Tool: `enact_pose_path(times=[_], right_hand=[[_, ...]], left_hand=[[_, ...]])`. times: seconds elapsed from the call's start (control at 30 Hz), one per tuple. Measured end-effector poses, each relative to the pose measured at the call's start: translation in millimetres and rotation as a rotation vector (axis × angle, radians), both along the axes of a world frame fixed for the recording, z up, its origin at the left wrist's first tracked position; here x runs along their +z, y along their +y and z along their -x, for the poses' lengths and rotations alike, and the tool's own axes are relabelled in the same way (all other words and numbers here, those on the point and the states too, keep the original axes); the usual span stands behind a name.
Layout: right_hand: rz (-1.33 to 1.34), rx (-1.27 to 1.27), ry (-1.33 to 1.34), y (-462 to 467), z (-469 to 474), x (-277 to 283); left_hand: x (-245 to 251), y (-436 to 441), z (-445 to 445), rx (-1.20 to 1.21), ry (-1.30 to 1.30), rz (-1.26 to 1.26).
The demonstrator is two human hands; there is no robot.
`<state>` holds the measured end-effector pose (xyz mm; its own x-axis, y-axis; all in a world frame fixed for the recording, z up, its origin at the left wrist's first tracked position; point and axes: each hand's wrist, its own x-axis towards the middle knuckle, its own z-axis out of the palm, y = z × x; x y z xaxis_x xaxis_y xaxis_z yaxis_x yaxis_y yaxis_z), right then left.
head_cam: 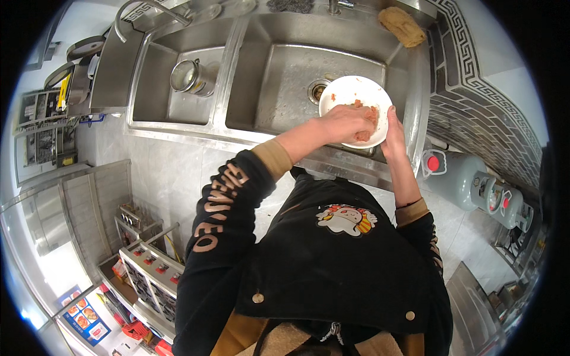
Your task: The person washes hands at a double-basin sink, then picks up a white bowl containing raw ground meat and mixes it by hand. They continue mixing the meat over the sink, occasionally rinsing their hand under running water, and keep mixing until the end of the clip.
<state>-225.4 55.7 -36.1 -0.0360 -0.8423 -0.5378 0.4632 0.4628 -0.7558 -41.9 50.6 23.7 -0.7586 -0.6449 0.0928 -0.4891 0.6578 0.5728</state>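
A white round bowl (352, 86) is over the right basin of a steel sink, tilted so its inside faces me. In it lies pinkish minced meat (363, 136), with small bits stuck to the bowl's inner wall. My left hand (349, 122) reaches into the bowl, its curled fingers in the meat; the fingertips are partly hidden. My right hand (394, 133) grips the bowl's right side, thumb up at the rim and the other fingers out of sight beneath.
Below the bowl, the right basin (289, 84) has a drain (318, 90) with scraps in it. A metal pot (193, 78) stands in the left basin (153, 98). A tan cloth (402, 26) lies on the back right corner. Grey gas cylinders (461, 178) are at the right.
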Motion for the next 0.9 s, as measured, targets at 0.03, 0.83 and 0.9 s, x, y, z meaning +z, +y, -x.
enact_pose_path(times=[0.03, 0.83, 0.9], right_hand=[[0.03, 0.014, -0.012, 0, 1, 2], [0.001, -0.035, -0.015, 0, -3, 11], [0.03, -0.022, 0.003, 0, -2, 10]], left_hand=[[7, -1, -5, -0.036, 0.016, -0.016], [2, -42, -3, 0.507, 0.343, -0.499], [6, -40, -10, 0.417, 0.12, -0.072]])
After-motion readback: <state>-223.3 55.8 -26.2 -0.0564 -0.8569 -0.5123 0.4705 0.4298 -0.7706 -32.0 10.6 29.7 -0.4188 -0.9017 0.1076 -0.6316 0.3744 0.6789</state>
